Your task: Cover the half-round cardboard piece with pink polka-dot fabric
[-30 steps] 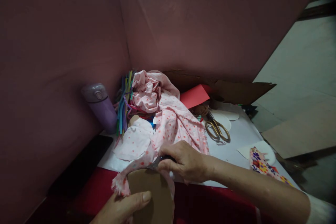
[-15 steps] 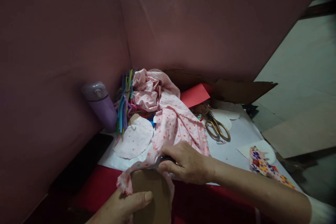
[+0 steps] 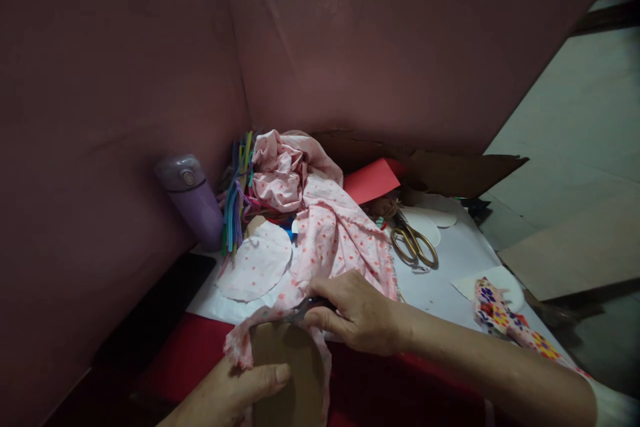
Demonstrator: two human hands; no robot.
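Note:
My right hand (image 3: 356, 311) is closed around a pair of dark scissors (image 3: 306, 307), blades pointing left along the edge of a pink dotted cloth (image 3: 334, 237). At the bottom of the view my left hand (image 3: 235, 389) pinches a brown cardboard disc (image 3: 290, 367) together with the cloth wrapped over its rim, thumb on top. The cloth runs up from the disc into a crumpled heap at the back. A cut round piece of the same cloth (image 3: 255, 261) lies to the left.
Gold-handled scissors (image 3: 414, 244) lie on white paper (image 3: 453, 260) right of the cloth. A purple bottle (image 3: 191, 199) and coloured sticks (image 3: 235, 203) stand by the maroon wall. Red paper (image 3: 371, 181), brown cardboard (image 3: 453, 172) and a flowered cloth strip (image 3: 505, 323) are nearby.
The cardboard disc and cloth have turned slightly under my left hand, and my right hand with the scissors has shifted a little along the cloth's edge.

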